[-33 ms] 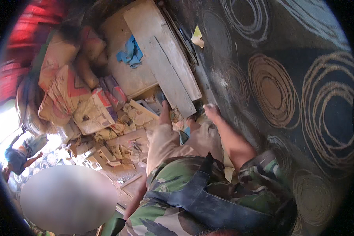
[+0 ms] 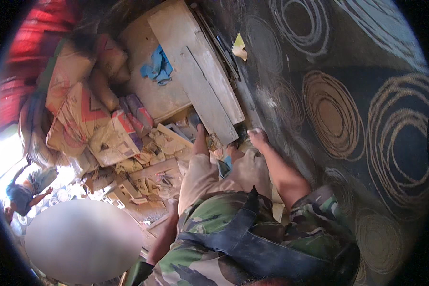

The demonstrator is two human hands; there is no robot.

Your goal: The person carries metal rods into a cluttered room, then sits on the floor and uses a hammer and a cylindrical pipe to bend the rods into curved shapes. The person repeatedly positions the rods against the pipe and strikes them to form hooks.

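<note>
My right hand (image 2: 258, 138) is closed, held out beside my right knee, close to the patterned wall and near the lower end of a long grey board (image 2: 207, 95). What its fingers hold, if anything, is too small to make out. My left hand (image 2: 172, 207) hangs beside my left thigh, over the littered floor. Its fingers are too indistinct to read. The grey board leans on a wider pale board (image 2: 171, 16), with a crumpled blue cloth (image 2: 158, 66) next to them.
Paper sacks (image 2: 78, 109) are heaped at the left. Torn paper and wood offcuts (image 2: 131, 188) litter the floor. A dark wall (image 2: 291, 52) with circle patterns runs along the right. Another person (image 2: 21, 190) is at the far left, beside a blurred oval patch.
My left hand has come forward into view beside my left thigh. My right hand stays in nearly the same place, and the boards have not moved.
</note>
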